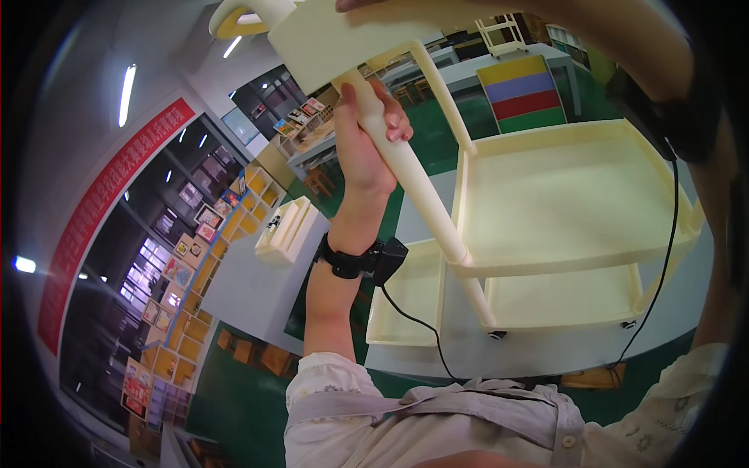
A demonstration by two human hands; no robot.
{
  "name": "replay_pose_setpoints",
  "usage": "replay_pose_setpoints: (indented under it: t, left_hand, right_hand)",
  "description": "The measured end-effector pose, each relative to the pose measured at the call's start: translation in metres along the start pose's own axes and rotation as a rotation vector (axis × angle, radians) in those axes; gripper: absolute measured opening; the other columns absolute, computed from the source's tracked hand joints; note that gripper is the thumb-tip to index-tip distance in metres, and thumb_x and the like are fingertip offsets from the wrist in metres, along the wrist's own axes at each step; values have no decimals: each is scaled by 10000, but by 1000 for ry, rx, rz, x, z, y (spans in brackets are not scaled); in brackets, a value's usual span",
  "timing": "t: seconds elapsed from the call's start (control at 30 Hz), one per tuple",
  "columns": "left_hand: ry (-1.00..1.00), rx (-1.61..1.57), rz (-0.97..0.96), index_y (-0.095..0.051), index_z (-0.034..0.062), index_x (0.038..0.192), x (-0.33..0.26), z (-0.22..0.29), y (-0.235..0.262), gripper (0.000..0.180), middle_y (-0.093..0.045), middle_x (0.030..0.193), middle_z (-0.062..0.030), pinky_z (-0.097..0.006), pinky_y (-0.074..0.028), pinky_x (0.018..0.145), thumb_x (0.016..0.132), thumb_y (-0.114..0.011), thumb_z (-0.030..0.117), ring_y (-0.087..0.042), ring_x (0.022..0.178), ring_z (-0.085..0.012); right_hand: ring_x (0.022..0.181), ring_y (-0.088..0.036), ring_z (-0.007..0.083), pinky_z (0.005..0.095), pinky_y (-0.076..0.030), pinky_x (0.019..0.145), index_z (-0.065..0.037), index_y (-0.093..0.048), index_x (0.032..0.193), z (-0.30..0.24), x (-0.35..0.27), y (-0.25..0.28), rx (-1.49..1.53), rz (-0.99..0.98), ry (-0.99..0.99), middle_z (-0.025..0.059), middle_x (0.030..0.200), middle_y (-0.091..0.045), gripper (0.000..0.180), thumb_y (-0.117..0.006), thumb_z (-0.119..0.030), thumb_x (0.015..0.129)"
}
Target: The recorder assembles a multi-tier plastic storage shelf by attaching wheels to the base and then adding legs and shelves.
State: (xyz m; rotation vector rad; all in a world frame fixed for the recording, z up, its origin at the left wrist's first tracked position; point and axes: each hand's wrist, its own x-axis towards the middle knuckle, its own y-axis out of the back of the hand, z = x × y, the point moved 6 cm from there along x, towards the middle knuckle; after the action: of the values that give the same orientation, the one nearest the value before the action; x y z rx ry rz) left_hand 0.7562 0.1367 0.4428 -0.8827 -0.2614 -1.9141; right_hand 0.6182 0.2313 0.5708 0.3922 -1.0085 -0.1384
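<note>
A cream plastic rolling cart stands on the grey table, with a middle tray (577,195), a lower tray (566,296) and small black casters (497,335). My left hand (365,144) is closed round its near left upright pole (417,187), just under a cream top piece (351,39). My right forearm reaches across the upper right. Only a little of my right hand (363,3) shows at the top edge, against the top piece; its grip is cut off from view. Both wrists carry black cuffs with cables.
Left of the cart a shallow cream tray (406,300) lies on the table (468,363). A cream slotted box (285,230) sits on another table (250,273). Behind are a striped colour panel (523,93), a small cart (501,35) and picture shelves (183,288). Cables hang beside both arms.
</note>
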Motion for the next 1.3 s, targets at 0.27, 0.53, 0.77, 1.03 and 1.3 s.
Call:
replay_pose_setpoints:
  t: [0.27, 0.53, 0.77, 1.03, 1.3]
  left_hand:
    - [-7, -12, 15, -427, 106, 820, 0, -2, -2, 366, -386, 558, 6, -215, -304, 503, 862, -331, 457, -333, 474, -72]
    - [-25, -7, 9, -425, 86, 819, -3, 2, -6, 462, -384, 549, 1, -210, -319, 503, 811, -377, 546, -352, 474, -79]
    - [-71, -18, 62, -445, 82, 799, -6, 6, -4, 559, -393, 504, -14, -228, -317, 459, 805, -325, 628, -361, 443, -100]
    - [-61, 61, 56, -424, 96, 790, -9, 7, -4, 557, -374, 545, 17, -204, -323, 499, 784, -353, 649, -352, 467, -77]
    - [-83, 35, 23, -443, 73, 813, -8, 9, 0, 564, -409, 555, -7, -223, -384, 538, 830, -287, 614, -413, 501, -100]
  right_hand:
    - [541, -565, 301, 365, -464, 514, 21, -609, 637, 3, -4, 2, 131, -87, -21, 155, 570, -565, 589, -477, -533, 787]
    - [606, -587, 315, 379, -476, 548, 22, -615, 676, 2, -2, -4, 92, -3, 28, 178, 627, -586, 580, -475, -528, 790]
    - [586, -590, 310, 380, -481, 541, 17, -613, 686, 2, 1, -4, 138, 2, 46, 172, 630, -593, 565, -490, -526, 784]
    - [594, -591, 317, 388, -484, 558, 23, -611, 659, 5, 1, -8, 161, -22, 41, 183, 627, -589, 591, -479, -540, 782]
    - [603, -591, 322, 403, -482, 564, 22, -615, 660, 4, 4, -17, 146, -27, 7, 188, 625, -584, 605, -464, -551, 785]
